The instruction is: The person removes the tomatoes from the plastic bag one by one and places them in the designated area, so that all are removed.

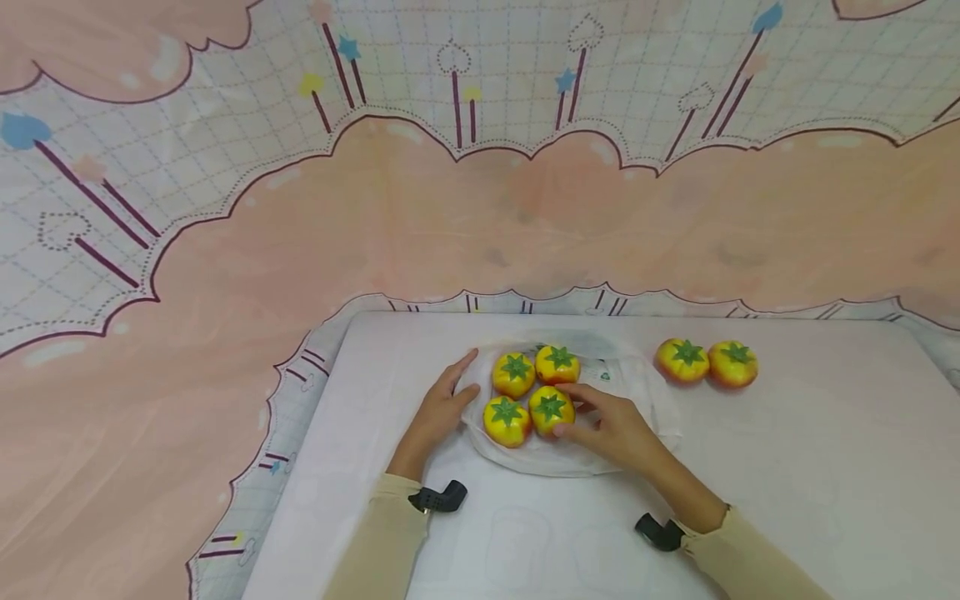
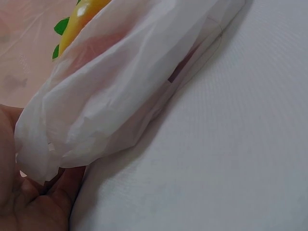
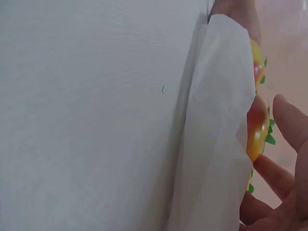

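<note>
Several yellow-and-red tomatoes with green star-shaped leaves lie together on a white plastic bag (image 1: pixel 600 454) with its mouth spread open. My left hand (image 1: pixel 441 404) holds the bag's left edge between thumb and fingers, also seen around the gathered plastic (image 2: pixel 96 110) in the left wrist view. At the near right tomato (image 1: pixel 551 410) of the group is my right hand (image 1: pixel 618 429), its thumb and fingers spread to either side. In the right wrist view a finger touches a tomato (image 3: pixel 258 127) while the thumb stands apart. The bag's wall hides the tomatoes' lower parts there.
Two more tomatoes (image 1: pixel 686 362) sit side by side at the back right, outside the bag. The white table (image 1: pixel 817 467) extends around the bag. Behind it hangs a pink and white patterned cloth (image 1: pixel 570 225).
</note>
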Available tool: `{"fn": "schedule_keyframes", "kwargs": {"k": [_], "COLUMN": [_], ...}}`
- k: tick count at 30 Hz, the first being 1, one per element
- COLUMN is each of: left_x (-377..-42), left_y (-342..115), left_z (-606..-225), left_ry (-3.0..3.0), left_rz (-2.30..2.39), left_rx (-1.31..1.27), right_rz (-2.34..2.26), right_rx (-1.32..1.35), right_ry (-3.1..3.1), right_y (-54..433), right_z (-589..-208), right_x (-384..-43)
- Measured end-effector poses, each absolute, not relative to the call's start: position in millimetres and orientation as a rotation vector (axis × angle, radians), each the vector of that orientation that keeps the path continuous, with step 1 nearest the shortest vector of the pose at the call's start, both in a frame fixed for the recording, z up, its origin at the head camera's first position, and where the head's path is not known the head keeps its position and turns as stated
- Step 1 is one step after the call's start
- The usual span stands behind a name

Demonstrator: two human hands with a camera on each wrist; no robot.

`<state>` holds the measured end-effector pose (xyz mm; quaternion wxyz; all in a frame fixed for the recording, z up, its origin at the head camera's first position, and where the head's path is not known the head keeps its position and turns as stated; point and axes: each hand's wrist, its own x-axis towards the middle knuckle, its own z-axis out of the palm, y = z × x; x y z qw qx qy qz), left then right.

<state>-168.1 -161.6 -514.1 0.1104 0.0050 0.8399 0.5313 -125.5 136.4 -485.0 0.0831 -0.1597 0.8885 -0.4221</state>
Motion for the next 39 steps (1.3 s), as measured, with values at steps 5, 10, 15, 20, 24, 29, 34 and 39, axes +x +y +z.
{"fn": "schedule_keyframes", "kwargs": {"k": [5,10,15,20,24,29,34,39], "left_x": [-167.7,-167.3,-167.3,-167.6,-167.2,-167.0,-167.4,-167.9], "left_y": [-160.7,-160.6,-160.0,-159.3,-159.0,-159.3,-160.8,-162.1], "left_z": [-513.8,-514.6,-514.6,-514.3,-514.5,-514.4,-513.2,-513.9], "left_ry": [2.475,2.476,2.464,2.465,2.464,2.455,2.47,2.466], "left_rz": [1.559,1.56,1.581,1.581,1.576,1.571,1.562,1.573], "left_rx": [0.019,0.02,0.037,0.039,0.03,0.025,0.024,0.03], "right_rz": [-1.243,-1.232,-1.217,-1.221,-1.224,-1.217,-1.223,-1.221], "right_rx": [-0.446,-0.374,-0.365,-0.395,-0.388,-0.378,-0.372,-0.34], "right_ry": [2.675,2.657,2.669,2.686,2.681,2.683,2.679,2.659], "right_y": [133.6,130.7,131.2,132.0,132.6,134.7,136.1,139.3], "right_z": [-487.3,-488.2,-487.3,-486.8,-486.8,-484.3,-479.6,-475.1], "right_x": [-125.4,-124.1,-123.2,-122.7,-122.1,-121.0,-120.7,-118.1]}}
